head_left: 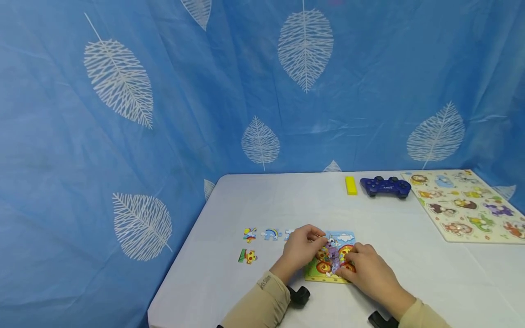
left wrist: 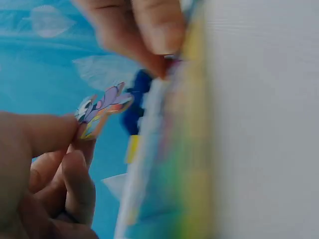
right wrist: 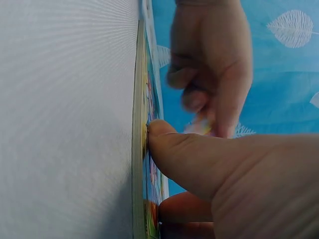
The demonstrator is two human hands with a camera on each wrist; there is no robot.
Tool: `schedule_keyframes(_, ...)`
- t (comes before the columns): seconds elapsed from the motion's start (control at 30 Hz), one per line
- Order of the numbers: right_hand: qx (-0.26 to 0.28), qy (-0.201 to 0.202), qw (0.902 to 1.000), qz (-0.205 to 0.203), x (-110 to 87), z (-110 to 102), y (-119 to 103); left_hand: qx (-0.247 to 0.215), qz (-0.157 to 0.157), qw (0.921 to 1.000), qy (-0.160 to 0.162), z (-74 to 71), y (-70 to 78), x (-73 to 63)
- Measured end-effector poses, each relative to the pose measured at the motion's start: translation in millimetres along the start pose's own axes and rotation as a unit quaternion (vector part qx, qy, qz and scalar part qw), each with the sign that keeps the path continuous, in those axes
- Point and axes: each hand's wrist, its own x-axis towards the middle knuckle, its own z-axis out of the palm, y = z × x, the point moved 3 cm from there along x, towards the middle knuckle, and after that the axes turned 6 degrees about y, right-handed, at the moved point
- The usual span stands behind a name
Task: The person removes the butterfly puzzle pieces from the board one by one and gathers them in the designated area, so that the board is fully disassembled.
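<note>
My left hand [head_left: 301,249] pinches a colourful jigsaw piece [left wrist: 102,110] between thumb and fingertips. In the left wrist view the piece shows a purple and white cartoon figure and is tilted in the air. Below it lies a small jigsaw puzzle board [head_left: 324,279] with a yellow-green lower edge, several fitted pieces with orange and red shapes, and a cloud at the top. My right hand [head_left: 376,277] rests on the board's right side; its thumb [right wrist: 174,144] presses on the picture and the other fingers touch it farther along. Part of the board is hidden under both hands.
Left of the board lie loose jigsaw pieces: a rainbow piece [head_left: 271,234], a bright piece [head_left: 249,235], a green and orange one [head_left: 248,256] and another partly behind my left hand. Behind are a yellow block [head_left: 350,185], a blue game controller [head_left: 385,186] and an animal puzzle board [head_left: 463,205].
</note>
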Motion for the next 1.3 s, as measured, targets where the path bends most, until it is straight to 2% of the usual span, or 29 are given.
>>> schedule_keyframes(0.1, 0.007, -0.007, 0.9999, 0.003, 0.3, 2, 1, -0.022, -0.008, 0.9997, 0.008, -32.6, -2.5, 0.9)
schedule_keyframes(0.23, 0.008, -0.009, 0.9999, 0.002, 0.4, 3, 2, 0.009, -0.041, 0.9991, 0.006, -86.8, -20.3, -2.1)
schedule_keyframes(0.3, 0.003, -0.007, 1.0000, 0.000, 0.5, 2, 3, 0.036, -0.062, 0.9974, -0.006, -105.1, -32.9, -4.8)
schedule_keyframes(0.37, -0.002, -0.007, 1.0000, -0.001, 0.2, 2, 3, 0.066, -0.073, 0.9946, -0.032, -115.1, -44.9, -8.1)
schedule_keyframes(0.47, -0.005, -0.007, 1.0000, -0.001, 0.6, 1, 4, 0.103, -0.078, 0.9894, -0.066, -120.4, -55.7, -11.1)
schedule_keyframes(0.57, -0.005, -0.011, 0.9999, 0.002, 1.4, 2, 3, 0.137, -0.083, 0.9840, -0.078, -121.6, -59.4, -12.2)
schedule_keyframes(0.73, -0.006, -0.016, 0.9998, 0.003, 1.5, 3, 2, 0.205, -0.096, 0.9724, -0.058, -122.8, -61.7, -12.0)
schedule_keyframes(0.83, -0.007, -0.016, 0.9998, 0.004, 1.5, 3, 3, 0.228, -0.103, 0.9671, -0.046, -121.7, -63.4, -11.4)
schedule_keyframes(1.07, -0.008, -0.030, 0.9994, 0.015, 1.7, 4, 4, 0.251, -0.114, 0.9609, -0.024, -117.9, -63.4, -12.9)
schedule_keyframes(1.3, -0.009, -0.031, 0.9994, 0.015, 1.0, 5, 3, 0.270, -0.117, 0.9557, -0.016, -114.8, -59.9, -15.9)
